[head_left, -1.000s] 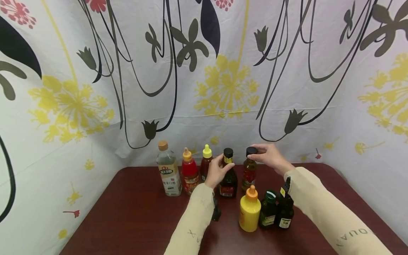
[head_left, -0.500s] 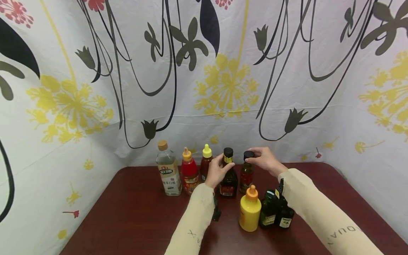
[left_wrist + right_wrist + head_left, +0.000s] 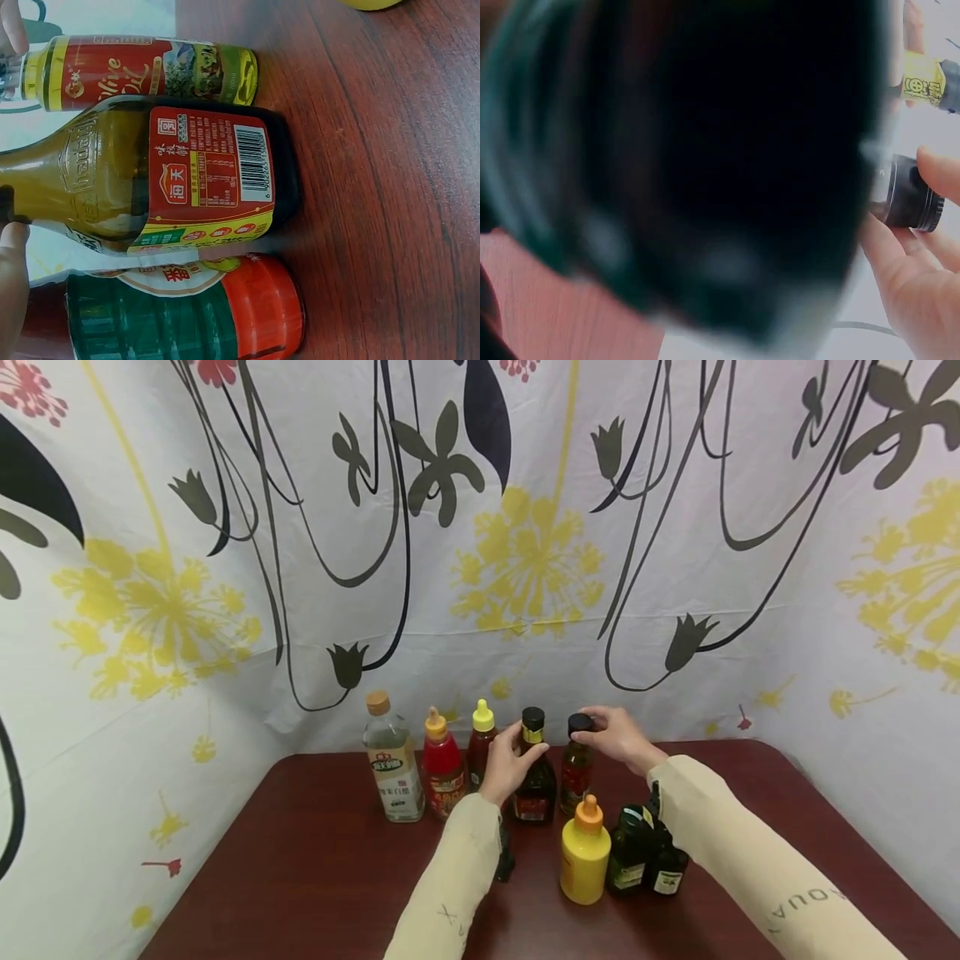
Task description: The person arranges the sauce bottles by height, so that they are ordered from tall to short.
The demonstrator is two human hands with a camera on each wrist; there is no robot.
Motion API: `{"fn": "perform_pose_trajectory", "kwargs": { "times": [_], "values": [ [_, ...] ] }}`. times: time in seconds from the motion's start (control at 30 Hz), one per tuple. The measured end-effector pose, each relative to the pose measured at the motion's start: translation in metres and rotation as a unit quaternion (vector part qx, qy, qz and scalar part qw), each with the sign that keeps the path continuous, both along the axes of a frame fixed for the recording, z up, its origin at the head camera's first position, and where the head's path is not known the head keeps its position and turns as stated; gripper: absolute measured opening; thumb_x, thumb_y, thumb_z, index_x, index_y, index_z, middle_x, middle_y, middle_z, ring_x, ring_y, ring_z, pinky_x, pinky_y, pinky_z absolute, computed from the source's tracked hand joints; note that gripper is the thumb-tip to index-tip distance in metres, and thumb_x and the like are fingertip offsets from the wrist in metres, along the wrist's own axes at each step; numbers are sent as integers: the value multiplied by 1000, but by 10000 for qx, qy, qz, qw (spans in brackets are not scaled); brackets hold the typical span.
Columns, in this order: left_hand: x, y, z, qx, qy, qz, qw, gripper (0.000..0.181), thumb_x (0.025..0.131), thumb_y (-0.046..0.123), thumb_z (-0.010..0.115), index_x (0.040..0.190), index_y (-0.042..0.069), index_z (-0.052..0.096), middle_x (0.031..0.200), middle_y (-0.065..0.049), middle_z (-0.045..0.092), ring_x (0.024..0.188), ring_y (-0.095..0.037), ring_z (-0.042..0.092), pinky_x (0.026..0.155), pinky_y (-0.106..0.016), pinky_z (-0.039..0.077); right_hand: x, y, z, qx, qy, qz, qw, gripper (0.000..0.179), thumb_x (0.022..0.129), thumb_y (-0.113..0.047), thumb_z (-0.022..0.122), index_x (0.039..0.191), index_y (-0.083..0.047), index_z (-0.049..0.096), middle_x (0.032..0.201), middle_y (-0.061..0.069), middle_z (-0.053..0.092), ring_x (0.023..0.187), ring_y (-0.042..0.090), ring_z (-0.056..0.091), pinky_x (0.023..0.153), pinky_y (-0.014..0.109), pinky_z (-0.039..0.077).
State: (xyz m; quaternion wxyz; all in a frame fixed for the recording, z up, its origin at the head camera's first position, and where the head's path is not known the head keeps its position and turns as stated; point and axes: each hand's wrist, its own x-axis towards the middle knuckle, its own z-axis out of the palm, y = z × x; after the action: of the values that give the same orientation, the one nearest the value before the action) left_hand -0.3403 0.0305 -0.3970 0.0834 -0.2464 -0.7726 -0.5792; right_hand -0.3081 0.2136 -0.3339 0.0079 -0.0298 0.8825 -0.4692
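My left hand [image 3: 507, 768] holds the neck of a dark soy sauce bottle [image 3: 534, 792], which stands upright in the back row. To its right is a slim olive oil bottle [image 3: 576, 778], its black cap [image 3: 909, 193] pinched between the thumb and fingers of my right hand [image 3: 617, 737]. In the left wrist view the olive oil bottle [image 3: 112, 71] stands close beside the soy sauce bottle [image 3: 206, 180]. On the other side is a ketchup bottle [image 3: 154, 315] with a green label. The left hand [image 3: 11, 277] shows only at that view's edge.
Left along the row stand a red sauce bottle [image 3: 444, 772] and a clear vinegar bottle [image 3: 395, 768]. In front are a yellow squeeze bottle [image 3: 585, 864] and two dark green bottles, one [image 3: 627, 860] beside it. A blurred dark bottle [image 3: 742, 150] fills much of the right wrist view.
My right hand has brought the olive oil bottle leftward and slightly nearer, narrowing the gap to the soy sauce bottle. My left hand has kept its hold there.
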Motion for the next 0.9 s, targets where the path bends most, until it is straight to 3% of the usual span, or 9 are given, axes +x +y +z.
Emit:
{"fn": "perform_pose_trajectory", "kwargs": {
  "times": [0.27, 0.47, 0.77, 0.9],
  "values": [
    [2, -1, 0, -215, -79, 138, 9996, 50, 81, 18, 64, 127, 6, 48, 117, -10, 55, 109, -20, 51, 86, -32, 44, 5, 5, 1, 215, -214, 121, 9995, 58, 88, -21, 55, 136, 1, 30, 135, 27, 30, 122, 39, 31, 92, 50, 35],
    [3, 0, 6, -393, 59, 108, 9992, 46, 83, 20, 63, 125, 7, 49, 114, -8, 57, 106, -20, 53, 86, -34, 43, 11, 12, 8, 211, -50, 275, 9994, 61, 89, -20, 54, 137, 2, 24, 137, 27, 26, 123, 40, 29, 93, 51, 33],
    [9, -3, 19, -886, -313, 28, 9956, 44, 85, 23, 60, 124, 7, 48, 114, -8, 56, 100, -21, 54, 82, -35, 45, 26, 27, 24, -44, -94, 522, 9986, 65, 90, -23, 53, 140, -1, 19, 138, 27, 23, 124, 39, 27, 94, 51, 32],
    [10, -8, 26, -1184, -506, -130, 9916, 52, 87, 26, 58, 131, 7, 39, 121, -11, 51, 107, -24, 50, 85, -37, 43, 35, 37, 29, -154, -70, 600, 9981, 69, 88, -28, 55, 140, -2, 19, 139, 26, 24, 125, 38, 27, 94, 51, 32]
  ]
}}
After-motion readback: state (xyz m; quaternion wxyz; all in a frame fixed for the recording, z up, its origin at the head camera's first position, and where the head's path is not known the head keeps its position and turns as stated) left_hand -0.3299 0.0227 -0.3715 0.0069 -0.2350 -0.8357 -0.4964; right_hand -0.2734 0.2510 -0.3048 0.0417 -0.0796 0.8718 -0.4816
